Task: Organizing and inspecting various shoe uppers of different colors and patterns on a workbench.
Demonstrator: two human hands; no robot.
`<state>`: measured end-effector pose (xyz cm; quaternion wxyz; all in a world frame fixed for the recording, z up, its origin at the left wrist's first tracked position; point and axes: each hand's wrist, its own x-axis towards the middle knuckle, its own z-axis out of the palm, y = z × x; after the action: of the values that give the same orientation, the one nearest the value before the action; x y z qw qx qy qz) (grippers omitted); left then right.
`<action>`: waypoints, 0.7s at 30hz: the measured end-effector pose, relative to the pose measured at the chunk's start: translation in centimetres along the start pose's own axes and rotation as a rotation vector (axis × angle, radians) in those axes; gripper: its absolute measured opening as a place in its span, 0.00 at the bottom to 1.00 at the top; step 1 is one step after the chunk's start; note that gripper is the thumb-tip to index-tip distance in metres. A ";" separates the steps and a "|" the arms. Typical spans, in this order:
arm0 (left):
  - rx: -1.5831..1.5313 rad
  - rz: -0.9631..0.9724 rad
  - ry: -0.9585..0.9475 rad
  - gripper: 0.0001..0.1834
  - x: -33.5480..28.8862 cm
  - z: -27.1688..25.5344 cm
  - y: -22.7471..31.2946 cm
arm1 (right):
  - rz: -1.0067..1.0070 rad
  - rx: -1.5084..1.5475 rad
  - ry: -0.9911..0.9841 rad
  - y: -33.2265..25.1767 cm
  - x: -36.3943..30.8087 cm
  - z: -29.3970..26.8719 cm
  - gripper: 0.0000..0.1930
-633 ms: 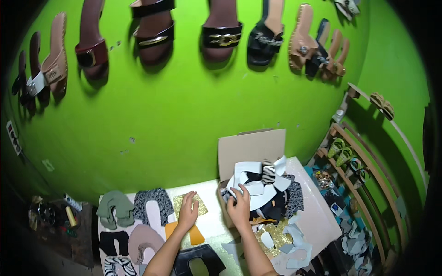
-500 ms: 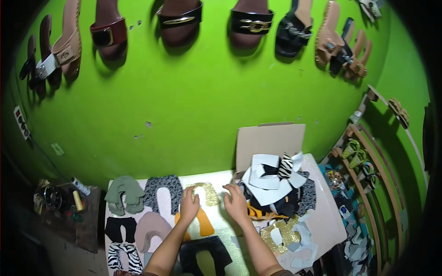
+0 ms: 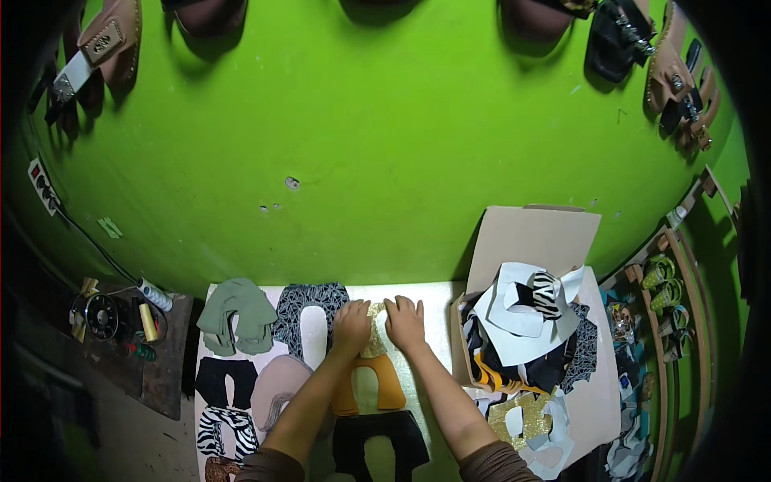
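A gold glitter cut piece (image 3: 375, 337) lies near the far edge of the table, partly hidden by both my hands. My left hand (image 3: 352, 326) rests on its left side, next to a black-and-grey patterned U-shaped piece (image 3: 293, 305). Over its right side is my right hand (image 3: 405, 324), fingers parted. Neither hand lifts anything; both look open, laid palm down. Between my forearms sit a mustard-yellow U-shaped piece (image 3: 391, 387) and, nearer, a black one (image 3: 408, 450).
Left on the table are olive-green pieces (image 3: 233, 309), a black piece (image 3: 210, 384), a zebra-print piece (image 3: 210, 430) and a mauve stack (image 3: 277, 381). An open cardboard box (image 3: 530, 229) heaped with scraps stands right. A wooden rack (image 3: 692, 337) and side table (image 3: 161, 377) flank the table.
My hands have come closer together and down onto the gold glitter piece. The view has tilted down and shifted left, so the wall sandals sit higher and the box farther right.
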<state>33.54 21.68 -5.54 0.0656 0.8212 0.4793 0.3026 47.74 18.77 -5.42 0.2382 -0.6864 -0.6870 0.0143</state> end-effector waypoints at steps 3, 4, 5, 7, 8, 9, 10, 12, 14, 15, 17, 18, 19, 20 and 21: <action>0.056 0.021 -0.016 0.15 0.9 0.6 -0.4 | -0.025 -0.052 -0.070 0.4 1.2 0.5 0.13; 0.106 0.038 -0.035 0.14 1.2 0.8 -0.5 | -0.038 -0.053 -0.045 0.6 1.4 0.6 0.12; 0.103 0.035 -0.044 0.14 1.4 1.0 -0.8 | -0.053 -0.054 -0.018 0.6 1.7 0.7 0.11; 0.167 0.049 -0.103 0.11 1.8 1.4 -1.5 | -0.059 -0.052 -0.007 0.5 2.1 0.7 0.11; 0.159 0.059 -0.066 0.10 2.1 1.6 -1.6 | -0.062 -0.044 0.034 0.4 2.2 0.7 0.11; 0.159 0.054 -0.071 0.10 2.4 1.7 -1.7 | -0.065 -0.036 0.076 0.4 2.4 0.8 0.11; 0.174 0.050 -0.111 0.09 2.8 1.7 -1.8 | -0.074 -0.032 0.103 0.7 2.5 1.1 0.10; 0.187 0.066 -0.083 0.05 3.6 1.3 -1.8 | -0.077 -0.007 0.124 0.6 2.8 1.2 0.10; 0.227 0.081 -0.080 0.05 4.4 0.9 -2.0 | -0.075 0.000 0.145 0.4 3.0 1.1 0.10; 0.266 0.102 -0.074 0.04 4.6 0.8 -1.9 | -0.072 -0.003 0.140 0.5 3.1 1.1 0.10; 0.291 0.090 -0.117 0.07 4.6 0.2 -1.4 | -0.085 0.010 0.170 0.6 3.1 1.2 0.13; 0.322 0.080 -0.157 0.10 4.6 0.0 -1.3 | -0.086 0.011 0.168 0.4 3.0 1.2 0.13; 0.324 0.077 -0.157 0.10 4.0 0.2 -1.1 | -0.066 0.019 0.124 0.2 2.6 1.1 0.14; 0.309 0.107 -0.104 0.14 3.0 0.8 -0.6 | -0.045 0.024 0.083 0.2 2.5 1.0 0.16; 0.292 0.138 -0.053 0.19 2.0 1.4 -0.1 | -0.044 0.021 0.082 0.4 2.2 1.1 0.16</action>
<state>34.98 23.67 -5.82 -0.0625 0.8607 0.4589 0.2116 47.84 21.20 -5.83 0.2735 -0.6687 -0.6913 -0.0117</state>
